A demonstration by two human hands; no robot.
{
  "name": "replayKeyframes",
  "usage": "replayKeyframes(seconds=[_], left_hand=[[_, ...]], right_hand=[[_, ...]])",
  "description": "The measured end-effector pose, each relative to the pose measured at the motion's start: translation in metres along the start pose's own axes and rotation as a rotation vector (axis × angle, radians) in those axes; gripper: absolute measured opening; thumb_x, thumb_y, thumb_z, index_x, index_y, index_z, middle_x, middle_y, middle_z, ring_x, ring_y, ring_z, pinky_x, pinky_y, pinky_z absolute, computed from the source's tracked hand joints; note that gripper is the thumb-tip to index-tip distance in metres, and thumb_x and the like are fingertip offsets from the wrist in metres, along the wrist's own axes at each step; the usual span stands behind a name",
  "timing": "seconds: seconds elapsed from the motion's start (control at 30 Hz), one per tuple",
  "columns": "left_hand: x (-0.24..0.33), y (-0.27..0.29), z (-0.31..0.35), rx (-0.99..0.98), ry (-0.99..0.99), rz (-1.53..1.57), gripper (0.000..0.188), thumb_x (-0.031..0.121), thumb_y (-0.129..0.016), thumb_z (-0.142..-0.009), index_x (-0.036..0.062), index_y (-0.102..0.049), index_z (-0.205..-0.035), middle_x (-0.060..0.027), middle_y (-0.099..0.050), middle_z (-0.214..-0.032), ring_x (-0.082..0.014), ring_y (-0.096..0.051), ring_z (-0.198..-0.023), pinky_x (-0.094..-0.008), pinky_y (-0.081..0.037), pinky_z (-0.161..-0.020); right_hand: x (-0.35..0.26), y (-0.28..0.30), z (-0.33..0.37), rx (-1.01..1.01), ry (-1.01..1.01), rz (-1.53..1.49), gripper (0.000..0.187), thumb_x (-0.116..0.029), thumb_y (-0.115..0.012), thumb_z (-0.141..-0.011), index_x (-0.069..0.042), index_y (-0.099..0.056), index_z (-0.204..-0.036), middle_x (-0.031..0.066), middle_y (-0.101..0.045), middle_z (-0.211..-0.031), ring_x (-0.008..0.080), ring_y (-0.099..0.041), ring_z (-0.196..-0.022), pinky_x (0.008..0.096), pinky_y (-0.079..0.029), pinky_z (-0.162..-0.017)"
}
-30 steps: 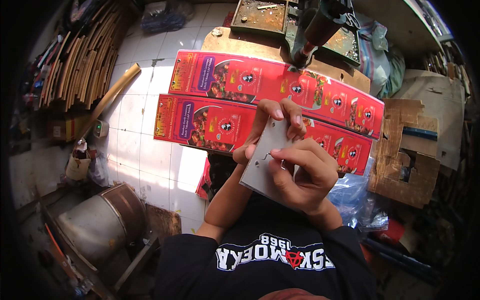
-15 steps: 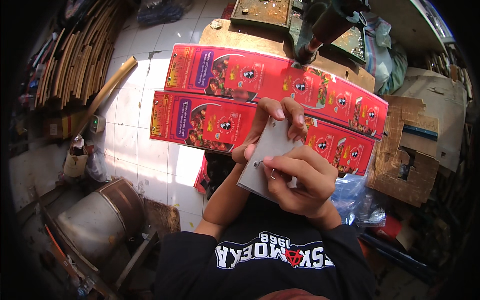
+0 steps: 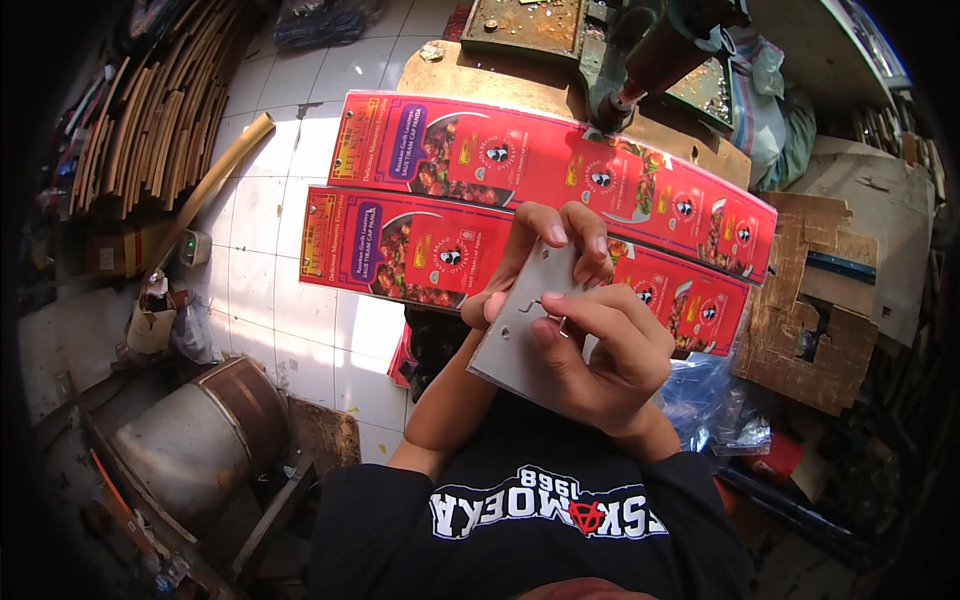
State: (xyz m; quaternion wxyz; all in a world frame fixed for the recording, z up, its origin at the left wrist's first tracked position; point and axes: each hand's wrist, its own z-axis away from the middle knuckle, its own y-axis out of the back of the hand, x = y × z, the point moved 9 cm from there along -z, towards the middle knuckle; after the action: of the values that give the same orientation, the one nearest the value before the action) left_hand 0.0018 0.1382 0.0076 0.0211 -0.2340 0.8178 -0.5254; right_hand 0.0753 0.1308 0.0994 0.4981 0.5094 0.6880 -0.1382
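Observation:
Above my lap, my left hand (image 3: pixel 522 250) grips a grey board (image 3: pixel 510 360) from its far side, the fingertips curled over its edge. The board's plain grey face is up and has two small holes, one near the far end and one toward the near left. My right hand (image 3: pixel 618 350) pinches a thin bent metal wire hook (image 3: pixel 530 307) between thumb and forefinger. Its bent end lies over the board, between the holes. Just beyond my hands lie two long red printed panels (image 3: pixel 415 250) with food pictures, side by side on a wooden board (image 3: pixel 430 72).
A dark metal machine (image 3: pixel 670 55) with trays stands at the far edge of the work surface. Stacked cardboard (image 3: pixel 145 130) is at the far left, with a cardboard tube (image 3: pixel 215 185) nearby. Cut cardboard (image 3: pixel 810 360) and clear plastic (image 3: pixel 700 400) lie to the right.
My right hand has drawn the wire hook away from the near-left hole, so the hole and more of the wire show. The board has shifted slightly in my left hand.

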Motion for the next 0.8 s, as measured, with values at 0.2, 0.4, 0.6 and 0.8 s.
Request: replayKeyframes(seconds=[0.2, 0.4, 0.6, 0.8], left_hand=[[0.004, -0.002, 0.002, 0.058, 0.039, -0.027, 0.069, 0.059, -0.08, -0.067, 0.017, -0.051, -0.113, -0.0135, -0.047, -0.108, -0.0203, -0.047, -0.09, -0.0333, -0.041, -0.08], [0.0, 0.003, 0.004, 0.068, 0.048, -0.043, 0.071, 0.063, -0.079, -0.065, 0.0185, -0.051, -0.112, -0.0128, -0.047, -0.105, -0.0219, -0.047, -0.09, -0.0352, -0.04, -0.08], [0.006, 0.002, 0.003, 0.0, -0.029, -0.052, 0.065, 0.058, -0.079, -0.068, 0.0145, -0.048, -0.104, -0.0092, -0.048, -0.095, -0.0199, -0.047, -0.084, -0.0331, -0.04, -0.075], [0.016, -0.006, 0.001, -0.022, -0.011, -0.081, 0.055, 0.037, -0.085, -0.069, 0.0097, -0.047, -0.096, -0.005, -0.047, -0.087, -0.018, -0.053, -0.081, -0.0332, -0.045, -0.076]], right_hand=[[0.0, -0.004, -0.005, -0.002, -0.006, 0.037, 0.027, 0.005, -0.076, -0.074, 0.0, -0.069, -0.1, 0.0079, -0.062, -0.077, 0.0141, -0.061, -0.06, 0.0258, -0.048, -0.053], [-0.001, -0.008, -0.007, -0.015, -0.041, 0.028, 0.026, 0.004, -0.076, -0.075, 0.001, -0.069, -0.099, 0.0091, -0.062, -0.079, 0.0147, -0.061, -0.065, 0.0253, -0.048, -0.058], [0.004, -0.009, -0.005, -0.06, -0.05, -0.074, 0.027, 0.004, -0.076, -0.074, 0.001, -0.069, -0.1, 0.0093, -0.063, -0.079, 0.0155, -0.062, -0.065, 0.0262, -0.048, -0.057], [0.021, 0.018, -0.004, -0.021, -0.143, -0.228, 0.025, 0.001, -0.077, -0.076, 0.001, -0.07, -0.1, 0.0086, -0.064, -0.08, 0.0125, -0.058, -0.064, 0.0235, -0.044, -0.057]])
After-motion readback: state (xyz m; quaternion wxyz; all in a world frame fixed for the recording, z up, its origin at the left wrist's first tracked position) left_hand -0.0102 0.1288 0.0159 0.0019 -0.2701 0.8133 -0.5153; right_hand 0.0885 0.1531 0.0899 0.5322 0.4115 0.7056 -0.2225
